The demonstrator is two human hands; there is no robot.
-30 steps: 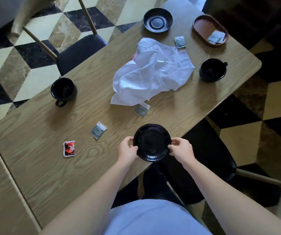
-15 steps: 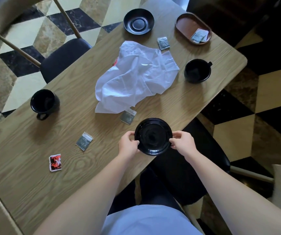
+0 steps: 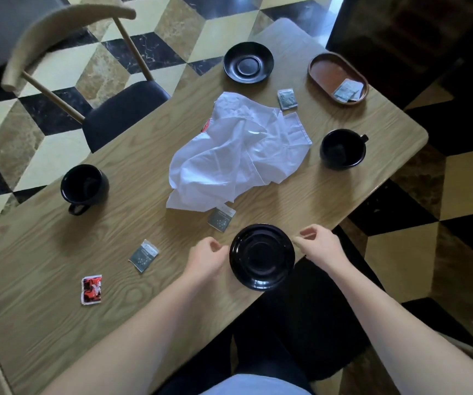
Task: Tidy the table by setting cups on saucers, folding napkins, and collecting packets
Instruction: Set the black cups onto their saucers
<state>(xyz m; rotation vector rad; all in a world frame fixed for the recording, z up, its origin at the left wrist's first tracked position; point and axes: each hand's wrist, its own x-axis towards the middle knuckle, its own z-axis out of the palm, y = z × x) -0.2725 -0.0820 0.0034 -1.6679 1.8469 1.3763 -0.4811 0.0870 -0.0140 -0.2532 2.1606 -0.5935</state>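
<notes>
A crumpled white cloth napkin (image 3: 241, 155) lies in the middle of the light wood-grain worktop (image 3: 58, 252), covering most of a red packet (image 3: 206, 127) at its far left edge. A grey-green packet with a white top (image 3: 222, 219) sits just beside the napkin's near edge, between it and the near glossy black saucer (image 3: 262, 256). A second grey-green packet (image 3: 143, 255) lies to the left of that saucer, and a red-and-black packet (image 3: 91, 289) lies further left, near the worktop's edge. A third grey-green packet (image 3: 287, 99) lies beyond the napkin, between the far black saucer (image 3: 248, 62) and the brown oval wooden tray (image 3: 323, 72).

The tray holds pale packets (image 3: 348, 90) at its right end. The left black mug (image 3: 84, 185) and the right black mug (image 3: 342, 149) stand upright on the worktop, well apart, neither on a saucer; whether anything is in them cannot be told.

The near saucer rests at the worktop's near edge. The left hand (image 3: 205, 259) and right hand (image 3: 319, 246) flank it, fingers loosely curled and holding nothing. A wooden chair with a dark seat (image 3: 121, 109) stands at the far left side.
</notes>
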